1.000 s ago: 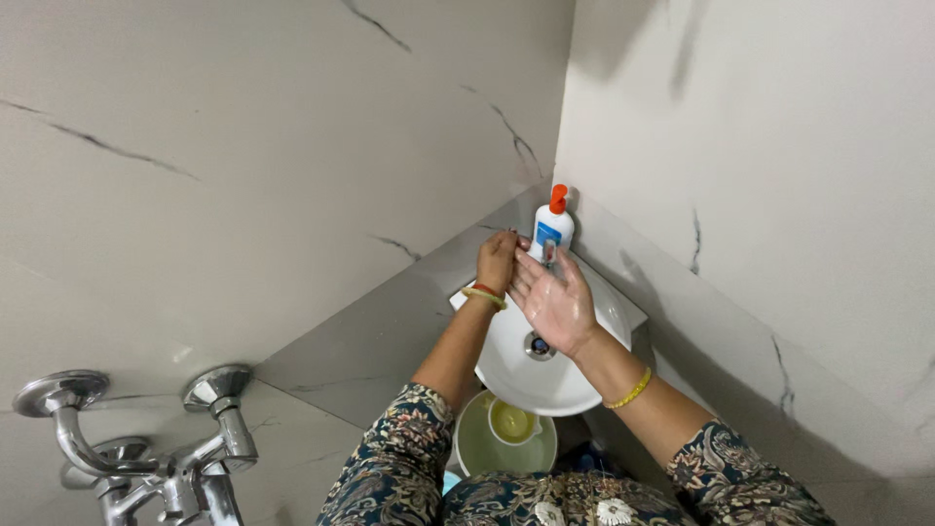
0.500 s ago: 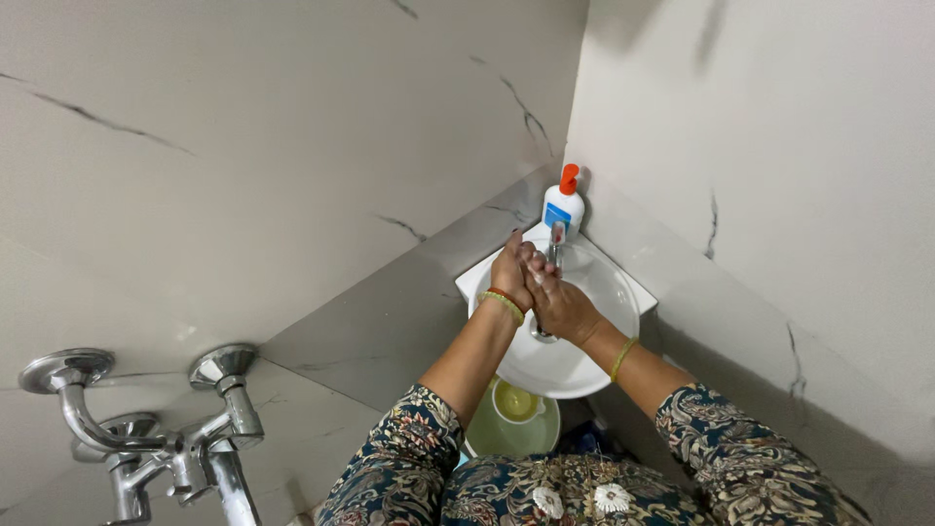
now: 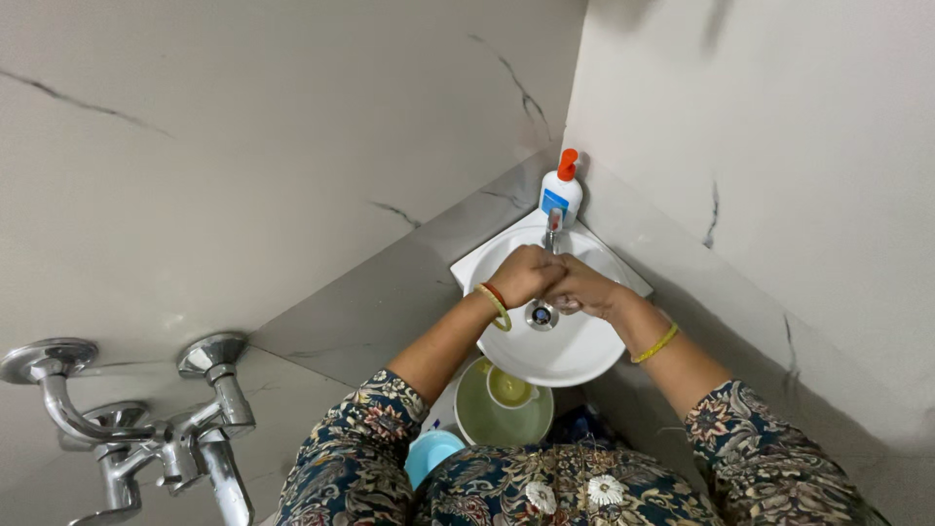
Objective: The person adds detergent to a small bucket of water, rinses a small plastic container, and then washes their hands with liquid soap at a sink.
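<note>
Left hand [image 3: 524, 274] and right hand [image 3: 581, 287] are pressed together, fingers curled around each other, over the sink [image 3: 575, 356] below the tap [image 3: 553, 226]; rinsing not evident.

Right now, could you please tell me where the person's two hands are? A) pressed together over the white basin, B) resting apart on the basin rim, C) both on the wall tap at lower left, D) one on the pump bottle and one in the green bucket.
A: the left hand and right hand are clasped together over the white basin, just in front of its tap.
</note>
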